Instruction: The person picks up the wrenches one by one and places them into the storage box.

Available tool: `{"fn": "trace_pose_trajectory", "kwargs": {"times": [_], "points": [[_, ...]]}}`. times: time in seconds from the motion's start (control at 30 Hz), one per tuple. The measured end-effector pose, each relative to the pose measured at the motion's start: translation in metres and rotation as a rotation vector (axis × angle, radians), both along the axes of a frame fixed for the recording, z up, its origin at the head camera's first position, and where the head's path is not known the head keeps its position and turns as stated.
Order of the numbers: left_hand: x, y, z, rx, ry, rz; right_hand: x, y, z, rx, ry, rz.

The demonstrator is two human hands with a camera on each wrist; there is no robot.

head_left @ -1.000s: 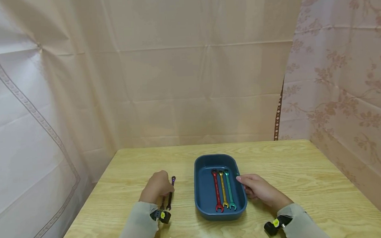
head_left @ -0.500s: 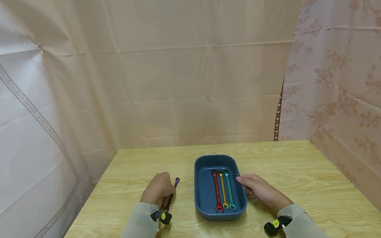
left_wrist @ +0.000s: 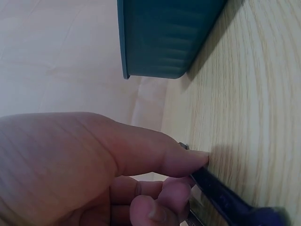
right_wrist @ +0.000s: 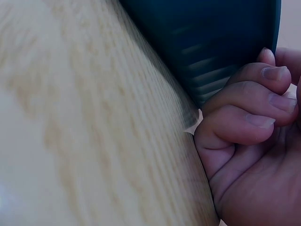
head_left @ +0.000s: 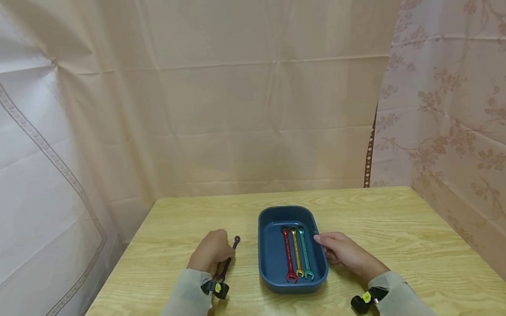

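My left hand (head_left: 212, 250) is at the left of the table and pinches a dark purple wrench (head_left: 226, 266) between thumb and fingers. The wrench slants, its ring end pointing away and to the right. A second dark wrench (left_wrist: 194, 218) lies beside it, mostly hidden by the hand. In the middle stands a blue rectangular bin (head_left: 294, 288). Inside it, side by side, lie a red wrench (head_left: 288, 254), a yellow wrench (head_left: 297, 254) and a green wrench (head_left: 304, 253), open ends toward me. My right hand (head_left: 348, 252) grips the bin's right rim, thumb on top, fingers curled against the outer wall.
The light wood table (head_left: 187, 214) reaches back to a beige curtain (head_left: 251, 129). Patterned cloth (head_left: 470, 118) hangs at the right, white cloth (head_left: 27, 189) at the left. A small black camera (head_left: 220, 290) sits on the left wrist, another (head_left: 363, 302) on the right.
The purple wrench's ring end has swung right, tilting it away from the second wrench; my left hand shifted slightly right with it. The right hand and bin have stayed put.
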State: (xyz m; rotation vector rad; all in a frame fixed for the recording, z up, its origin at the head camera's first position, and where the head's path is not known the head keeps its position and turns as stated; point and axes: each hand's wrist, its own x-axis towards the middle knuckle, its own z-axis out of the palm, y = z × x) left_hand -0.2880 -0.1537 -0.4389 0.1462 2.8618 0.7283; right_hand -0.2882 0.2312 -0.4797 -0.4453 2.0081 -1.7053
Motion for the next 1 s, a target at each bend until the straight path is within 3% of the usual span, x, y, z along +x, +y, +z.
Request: {"fn": "trace_pose_trajectory", "kwargs": {"times": [0.5, 1.0], "points": [[0.0028, 0.0028, 0.0021, -0.015, -0.012, -0.019, 0.0005, -0.0025, -0.0004, 0.002, 0.003, -0.001], [0.0038, 0.0031, 0.0069, 0.028, -0.003, -0.05, 0.0028, -0.0031, 0.0031, 0.01, -0.009, -0.021]]}}
